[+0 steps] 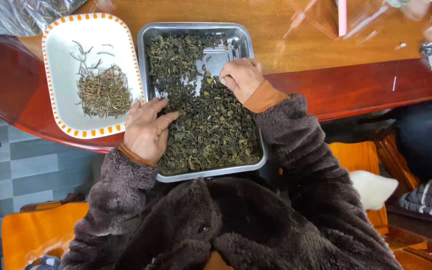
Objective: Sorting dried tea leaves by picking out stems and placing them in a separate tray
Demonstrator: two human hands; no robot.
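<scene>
While both hands lie among tea leaves (211, 130), left hand (146, 131) flat at tray (148, 60) edge, right hand (241, 77) loosely curled.

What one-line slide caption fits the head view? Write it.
Both hands, left hand and right hand, sort dried tea leaves in a metal tray beside a dish of stems.

Far up and to the left of my left hand (146, 131), at the corner of the surface (296, 45), lies a clear plastic bag (21, 14); it is crumpled and glossy, with dark dried stalks showing through it. Up and to the right of my right hand (241, 79), near the far edge, lie more clear plastic bags (336, 17), flat and nearly see-through, one crossed by a pink strip (342, 15). I see no labels, signs or screens.
</scene>
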